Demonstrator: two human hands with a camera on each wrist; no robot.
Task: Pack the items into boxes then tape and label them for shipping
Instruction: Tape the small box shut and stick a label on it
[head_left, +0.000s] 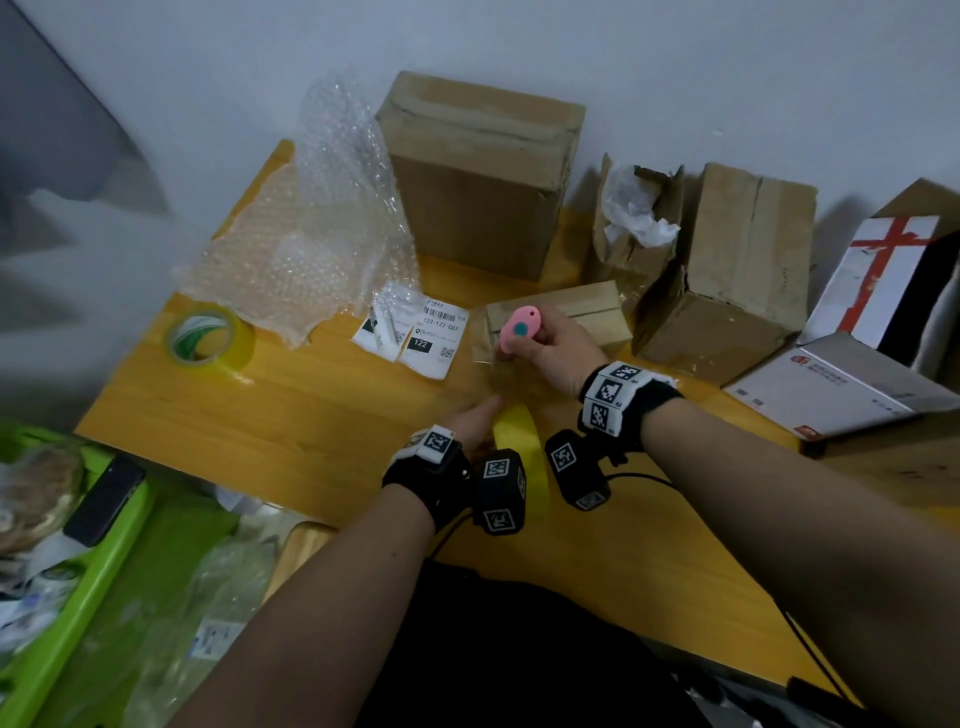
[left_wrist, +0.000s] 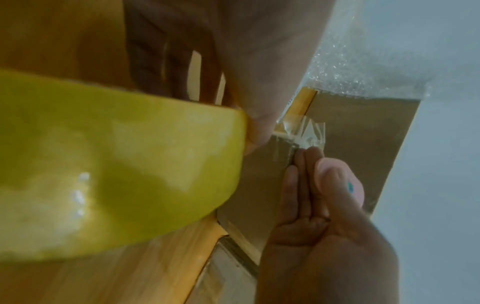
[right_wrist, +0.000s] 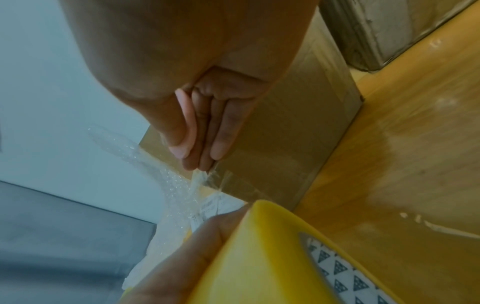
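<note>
Left hand (head_left: 475, 415): low over the table, fingers curled around the yellow tape roll (head_left: 522, 447).
Right hand (head_left: 556, 348): raised, fingers pressed together, pinching the pink cutter (head_left: 517, 332) and the clear tape end (left_wrist: 309, 133).

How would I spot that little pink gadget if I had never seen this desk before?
Start at the wooden table against the wall and find the low cardboard box lying in front of the taller cartons. The person's right hand is raised just before it, gripping the pink gadget. It is a small egg-shaped piece with a teal dot in its middle, the only pink thing among brown boxes and yellow tape.
</note>
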